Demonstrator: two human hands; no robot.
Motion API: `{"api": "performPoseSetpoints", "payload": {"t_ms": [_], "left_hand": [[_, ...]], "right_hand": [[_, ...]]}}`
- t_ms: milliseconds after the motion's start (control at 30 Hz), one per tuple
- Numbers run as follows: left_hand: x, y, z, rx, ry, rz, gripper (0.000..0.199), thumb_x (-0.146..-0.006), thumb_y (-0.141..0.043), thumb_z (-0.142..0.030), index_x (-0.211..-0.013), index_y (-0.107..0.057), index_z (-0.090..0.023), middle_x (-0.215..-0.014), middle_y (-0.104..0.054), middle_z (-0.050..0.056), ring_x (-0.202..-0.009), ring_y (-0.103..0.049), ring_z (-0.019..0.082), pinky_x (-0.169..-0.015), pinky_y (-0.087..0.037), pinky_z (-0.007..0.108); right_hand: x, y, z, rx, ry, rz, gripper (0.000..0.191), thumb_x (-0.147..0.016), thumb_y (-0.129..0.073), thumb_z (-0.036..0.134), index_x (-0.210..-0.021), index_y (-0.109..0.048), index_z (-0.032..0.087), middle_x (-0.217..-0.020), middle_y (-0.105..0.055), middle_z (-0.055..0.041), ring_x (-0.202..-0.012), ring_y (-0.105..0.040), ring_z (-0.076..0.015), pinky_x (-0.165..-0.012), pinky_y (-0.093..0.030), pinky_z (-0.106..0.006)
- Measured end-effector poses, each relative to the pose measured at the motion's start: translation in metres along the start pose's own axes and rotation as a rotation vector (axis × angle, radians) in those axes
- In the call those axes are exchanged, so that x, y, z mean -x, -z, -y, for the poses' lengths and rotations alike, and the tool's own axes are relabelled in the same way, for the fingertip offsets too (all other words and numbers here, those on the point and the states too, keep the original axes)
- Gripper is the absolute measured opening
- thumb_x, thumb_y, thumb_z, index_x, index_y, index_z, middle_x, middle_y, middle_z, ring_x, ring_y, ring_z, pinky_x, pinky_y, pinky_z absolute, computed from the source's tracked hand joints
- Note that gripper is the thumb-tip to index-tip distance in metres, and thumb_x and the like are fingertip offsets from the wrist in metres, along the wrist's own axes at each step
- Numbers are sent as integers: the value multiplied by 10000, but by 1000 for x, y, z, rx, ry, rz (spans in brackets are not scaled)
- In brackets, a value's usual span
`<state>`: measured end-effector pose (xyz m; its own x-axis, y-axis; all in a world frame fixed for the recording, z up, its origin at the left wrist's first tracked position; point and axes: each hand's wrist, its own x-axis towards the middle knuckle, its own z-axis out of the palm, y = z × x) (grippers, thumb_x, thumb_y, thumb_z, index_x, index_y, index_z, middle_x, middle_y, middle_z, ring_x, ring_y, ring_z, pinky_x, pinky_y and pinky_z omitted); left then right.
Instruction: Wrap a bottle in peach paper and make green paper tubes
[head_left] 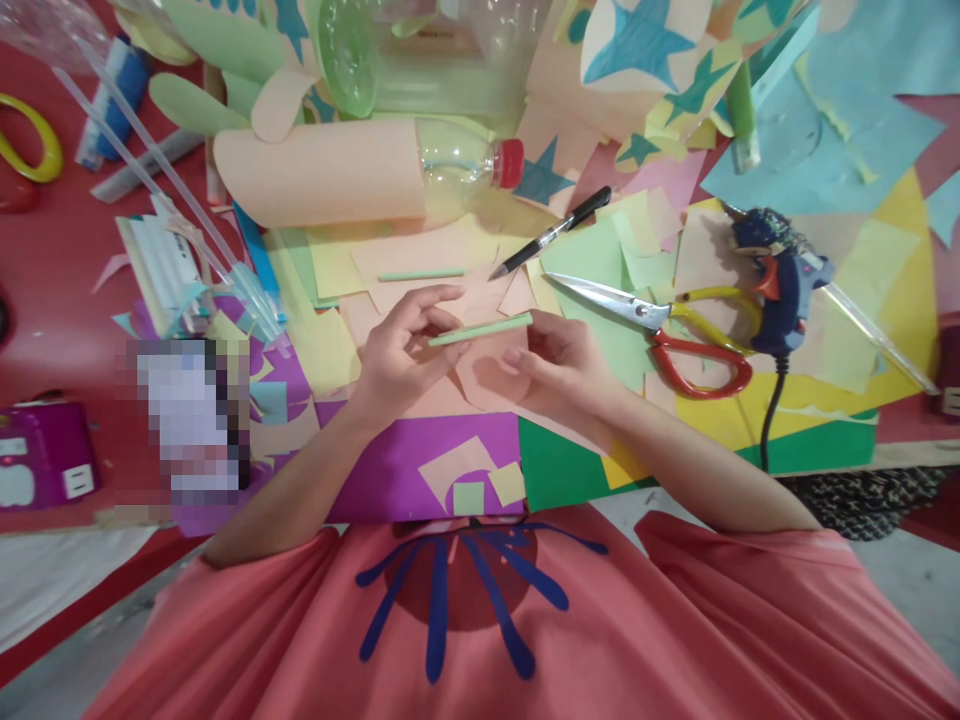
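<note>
A thin pale-green rolled paper strip (480, 330) is held level between my two hands, above the paper scraps. My left hand (411, 345) grips its left end between thumb and fingers. At the other end, the fingers of my right hand (559, 355) are curled around it. Behind them lies a second pale-green strip (421, 275) on peach paper. A black pen (551, 233) rests at an angle beyond my right hand. Scissors (652, 325) with a yellow and a red handle lie to the right, blades pointing left.
A bottle wrapped in peach paper with a red cap (508, 163) lies across the back. A blue glue gun (787, 290) with a black cord sits at the right. Clear glue sticks (157, 170), a blurred-out rectangular object (191, 415) and a purple box (49, 455) are at the left.
</note>
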<state>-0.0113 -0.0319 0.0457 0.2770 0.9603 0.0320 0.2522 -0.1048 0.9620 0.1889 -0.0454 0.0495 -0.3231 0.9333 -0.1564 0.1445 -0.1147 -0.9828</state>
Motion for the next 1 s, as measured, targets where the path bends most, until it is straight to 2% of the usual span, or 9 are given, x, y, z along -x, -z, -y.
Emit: {"api": "performPoseSetpoints", "payload": {"t_ms": [100, 200, 367, 533, 633, 733, 1000], "left_hand": [[3, -1, -2, -24, -11, 48, 422, -815, -672, -349, -1188, -561, -187, -816, -690, 2, -759, -667, 101, -702, -532, 192], [7, -1, -1, -67, -30, 86, 412, -828, -651, -297, -1216, -553, -200, -881, -702, 13, -795, -672, 107, -732, -534, 205], [9, -2, 1, -107, -63, 90, 401, -842, -622, -272, -1229, -552, -197, -915, -700, 25, -831, -669, 111, -763, -535, 218], [6, -1, -3, -124, -27, 98, 393, -816, -641, -352, -1168, -582, -187, -923, -707, 31, -841, -676, 128, -792, -549, 242], [4, 0, -7, -109, 43, 123, 376, -785, -667, -436, -1059, -637, -181, -973, -722, 51, -873, -685, 152, -783, -555, 241], [2, 1, -10, -93, 100, 133, 363, -787, -658, -505, -955, -685, -184, -936, -738, 44, -861, -689, 155, -777, -551, 224], [3, 1, -10, -153, 78, 117, 349, -821, -624, -515, -913, -719, -191, -891, -751, 39, -815, -691, 153, -746, -538, 219]], "right_hand": [[0, 0, -2, -92, 45, -39, 381, -770, -674, 543, -890, -622, 185, -780, -628, -7, -701, -571, -106, -610, -440, -239], [0, -2, -4, -152, 64, -66, 312, -777, -695, 475, -888, -635, 190, -862, -673, -29, -805, -627, -121, -701, -489, -249], [0, -3, -8, -99, 68, -95, 167, -797, -695, 341, -850, -649, 189, -810, -678, -16, -742, -623, -104, -664, -493, -236], [-1, -3, -9, -31, 108, -119, 124, -804, -683, 311, -831, -657, 193, -788, -684, -14, -722, -629, -111, -643, -500, -242], [0, -4, -8, -9, 129, -115, 120, -814, -671, 310, -839, -662, 193, -799, -697, -23, -740, -641, -123, -668, -506, -260], [0, -5, -9, 4, 144, -110, 131, -827, -656, 320, -851, -668, 192, -803, -705, -28, -747, -644, -126, -683, -507, -270], [0, -3, -8, 7, 117, -96, 250, -783, -700, 424, -875, -663, 194, -856, -722, -36, -799, -663, -134, -708, -530, -275]]}}
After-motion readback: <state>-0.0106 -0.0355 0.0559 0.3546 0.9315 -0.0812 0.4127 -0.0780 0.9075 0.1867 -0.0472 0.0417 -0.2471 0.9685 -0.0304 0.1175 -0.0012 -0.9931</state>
